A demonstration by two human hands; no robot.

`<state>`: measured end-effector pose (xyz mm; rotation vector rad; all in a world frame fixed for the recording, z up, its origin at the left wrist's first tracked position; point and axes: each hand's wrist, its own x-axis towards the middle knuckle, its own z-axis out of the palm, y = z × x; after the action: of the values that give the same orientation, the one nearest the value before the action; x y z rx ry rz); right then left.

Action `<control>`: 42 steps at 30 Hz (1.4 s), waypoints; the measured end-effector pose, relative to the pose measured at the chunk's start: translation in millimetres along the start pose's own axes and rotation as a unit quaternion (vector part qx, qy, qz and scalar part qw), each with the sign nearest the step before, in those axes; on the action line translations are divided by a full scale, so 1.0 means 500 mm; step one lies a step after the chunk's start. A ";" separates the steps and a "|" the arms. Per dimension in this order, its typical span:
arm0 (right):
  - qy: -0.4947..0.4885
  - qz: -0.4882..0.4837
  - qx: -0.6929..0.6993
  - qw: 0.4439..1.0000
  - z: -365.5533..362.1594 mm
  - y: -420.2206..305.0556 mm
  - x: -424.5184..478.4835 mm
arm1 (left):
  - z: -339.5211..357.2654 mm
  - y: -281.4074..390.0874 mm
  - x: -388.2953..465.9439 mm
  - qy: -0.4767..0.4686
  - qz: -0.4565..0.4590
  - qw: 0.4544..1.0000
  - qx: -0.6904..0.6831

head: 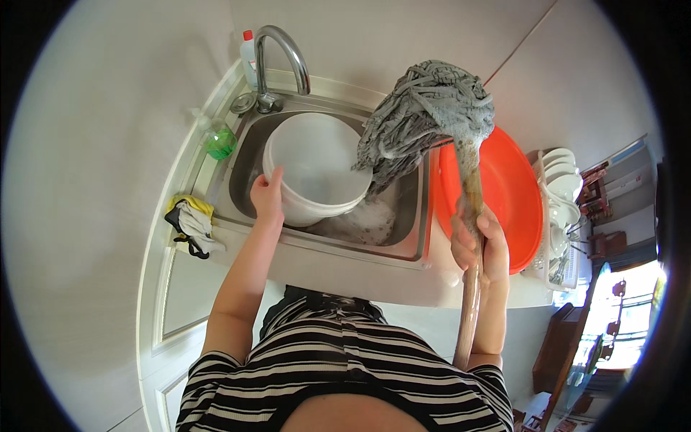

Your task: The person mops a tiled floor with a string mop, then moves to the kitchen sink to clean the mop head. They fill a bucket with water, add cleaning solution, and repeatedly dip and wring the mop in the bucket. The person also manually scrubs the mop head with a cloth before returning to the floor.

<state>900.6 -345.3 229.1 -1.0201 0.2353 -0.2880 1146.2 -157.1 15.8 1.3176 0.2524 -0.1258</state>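
My left hand grips the rim of a white plastic bucket, thumb over the edge. The bucket sits tilted in the stainless steel sink, where foamy water shows below and beside it. In my right hand is the wooden handle of a mop, held with its head up. The grey mop head, wet and sudsy, hangs over the sink's right side, its strands reaching the bucket's right rim. Foam clings to the top of the handle.
A curved chrome faucet rises behind the bucket. Left of the sink stand a green soap bottle and a white bottle with a red cap; cloths lie nearer. An orange basin and a dish rack are at right.
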 end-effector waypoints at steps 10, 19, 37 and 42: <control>0.019 0.045 -0.084 0.995 0.047 -0.016 0.026 | -0.089 0.039 -0.019 0.009 0.109 0.946 0.305; 0.021 0.059 -0.183 0.981 0.095 -0.043 0.025 | 0.067 0.096 -0.100 -0.285 -0.134 0.947 -0.061; 0.038 0.123 -0.258 0.957 0.102 -0.070 -0.082 | 0.329 0.087 -0.107 -0.481 -0.424 0.639 -0.424; 0.050 0.150 -0.189 0.969 0.084 -0.058 -0.100 | 0.415 -0.058 -0.063 -0.491 -0.365 0.637 -0.469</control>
<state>863.8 -308.7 278.5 -1.3276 0.5451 -0.0158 1132.2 -366.6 43.6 -0.1055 -0.1254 -1.2069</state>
